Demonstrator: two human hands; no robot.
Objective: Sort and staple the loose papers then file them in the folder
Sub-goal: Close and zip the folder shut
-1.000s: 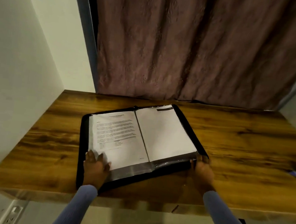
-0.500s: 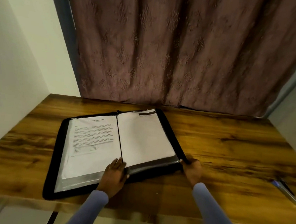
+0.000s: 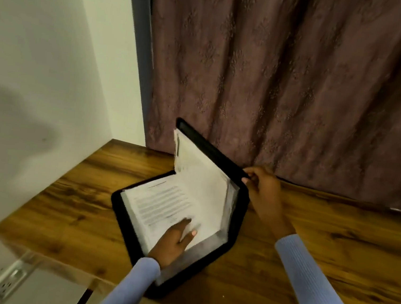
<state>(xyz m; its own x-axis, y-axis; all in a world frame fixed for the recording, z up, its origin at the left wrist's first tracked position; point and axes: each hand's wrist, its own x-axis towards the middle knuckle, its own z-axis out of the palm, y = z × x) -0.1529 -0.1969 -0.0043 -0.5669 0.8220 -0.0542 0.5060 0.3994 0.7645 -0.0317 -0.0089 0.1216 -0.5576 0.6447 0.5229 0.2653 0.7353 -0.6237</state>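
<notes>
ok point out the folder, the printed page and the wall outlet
folder (image 3: 215,151), head view, raised black cover edge
printed page (image 3: 162,203), head view, middle of the text lines
wall outlet (image 3: 8,282), head view, its faceplate

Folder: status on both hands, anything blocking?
Left hand flat on printed page. Right hand grips raised cover of folder, half closed. Nothing blocking.

Black zip folder (image 3: 133,239), half open on the table's near-left part. Left cover lies flat, bearing a printed white page (image 3: 161,204). Right cover stands raised, tilted, pale sleeved sheets (image 3: 204,177) leaning against its inner face.
</notes>
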